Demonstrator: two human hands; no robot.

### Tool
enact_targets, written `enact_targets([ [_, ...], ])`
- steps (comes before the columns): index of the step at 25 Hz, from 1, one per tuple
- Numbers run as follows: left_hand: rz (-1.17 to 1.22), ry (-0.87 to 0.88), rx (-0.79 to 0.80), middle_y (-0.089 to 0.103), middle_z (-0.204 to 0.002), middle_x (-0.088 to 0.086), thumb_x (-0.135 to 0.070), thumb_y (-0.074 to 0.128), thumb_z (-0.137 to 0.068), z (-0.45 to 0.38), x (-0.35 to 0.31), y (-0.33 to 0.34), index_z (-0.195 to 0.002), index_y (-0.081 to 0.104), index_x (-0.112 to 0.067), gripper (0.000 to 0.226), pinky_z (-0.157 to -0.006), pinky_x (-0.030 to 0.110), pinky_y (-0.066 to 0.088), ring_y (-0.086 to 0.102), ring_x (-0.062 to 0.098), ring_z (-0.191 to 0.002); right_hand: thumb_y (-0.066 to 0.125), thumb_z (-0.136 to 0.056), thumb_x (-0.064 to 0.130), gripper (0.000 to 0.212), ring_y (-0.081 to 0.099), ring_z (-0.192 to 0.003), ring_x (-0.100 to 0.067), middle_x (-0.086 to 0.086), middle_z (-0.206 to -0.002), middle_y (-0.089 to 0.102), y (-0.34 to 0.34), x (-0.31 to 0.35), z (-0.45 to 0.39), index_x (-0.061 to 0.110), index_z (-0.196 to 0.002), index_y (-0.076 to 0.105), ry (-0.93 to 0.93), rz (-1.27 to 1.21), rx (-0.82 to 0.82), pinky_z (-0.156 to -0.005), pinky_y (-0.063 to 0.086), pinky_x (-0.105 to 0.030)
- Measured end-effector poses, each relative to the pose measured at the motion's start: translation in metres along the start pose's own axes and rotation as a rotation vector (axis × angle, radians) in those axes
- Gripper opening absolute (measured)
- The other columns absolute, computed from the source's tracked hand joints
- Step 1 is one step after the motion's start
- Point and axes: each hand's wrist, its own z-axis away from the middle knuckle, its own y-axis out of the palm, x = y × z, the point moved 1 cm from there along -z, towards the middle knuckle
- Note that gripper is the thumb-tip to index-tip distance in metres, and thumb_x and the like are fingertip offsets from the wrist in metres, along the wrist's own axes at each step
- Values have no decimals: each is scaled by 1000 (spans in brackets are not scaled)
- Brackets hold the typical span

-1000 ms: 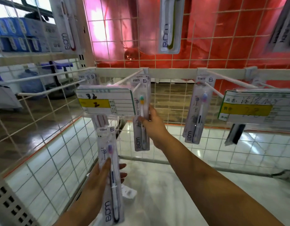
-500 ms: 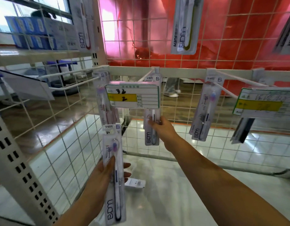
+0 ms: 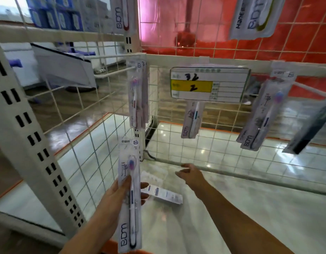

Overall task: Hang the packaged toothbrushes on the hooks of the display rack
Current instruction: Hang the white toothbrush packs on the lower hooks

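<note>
My left hand [image 3: 120,195] grips a packaged toothbrush [image 3: 129,197] upright at the lower left, thumb across its front. My right hand [image 3: 190,174] hovers low in the middle with relaxed fingers and holds nothing. Above it a toothbrush pack [image 3: 192,120] hangs on the centre hook behind a price tag [image 3: 208,84]. Two or three packs [image 3: 137,96] hang on the left hook [image 3: 114,73]. More packs [image 3: 263,114] hang tilted on the right hook.
The white wire grid rack [image 3: 96,129] walls the left side and back. A slotted white upright [image 3: 26,136] stands at the left. A small white box [image 3: 164,196] lies on the shelf floor. Other packs [image 3: 250,17] hang higher up; a dark pack [image 3: 309,129] hangs far right.
My right hand has let go of the pack on the centre hook and dropped toward the shelf floor. The view swung left. My left hand still holds its pack.
</note>
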Motion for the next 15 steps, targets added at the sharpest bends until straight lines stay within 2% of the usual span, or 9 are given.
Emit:
enact_targets([
  [4, -14, -79, -7, 74, -91, 13, -33, 49, -88, -1, 17, -26, -112, 59, -5, 38, -54, 29, 57, 72, 28, -71, 70, -81, 25, 55, 54, -114, -21, -9, -127, 55, 50, -40, -17, 12, -130, 47, -29, 512, 122, -93, 43, -26],
  [7, -23, -124, -17, 74, -91, 15, -30, 47, -92, -3, 28, -36, -115, 58, -4, 36, -52, 30, 57, 71, 26, -65, 68, -79, 37, 64, 43, -125, -25, -8, -137, 43, 73, -60, -28, 17, -134, 42, -87, 751, 209, -102, 38, -32],
  [11, -24, -145, -13, 73, -97, 14, -34, 49, -91, -13, 39, -39, -114, 58, -9, 36, -64, 35, 59, 71, 29, -76, 56, -84, 24, 53, 37, -126, -27, -6, -137, 39, 82, -79, -30, 21, -134, 38, -152, 995, 145, -101, 33, -35],
  [13, -13, -142, -3, 73, -97, 13, -35, 48, -90, -18, 42, -37, -113, 57, -13, 34, -67, 35, 58, 71, 29, -79, 48, -85, 17, 47, 37, -125, -26, -6, -135, 42, 81, -84, -32, 21, -132, 40, -176, 1055, 74, -100, 31, -36],
  [15, -3, -137, 6, 73, -96, 14, -36, 49, -87, -21, 45, -35, -111, 58, -12, 35, -66, 35, 58, 71, 30, -79, 47, -86, 17, 44, 38, -124, -26, -6, -132, 45, 79, -85, -35, 21, -129, 42, -177, 1063, 82, -99, 31, -37],
])
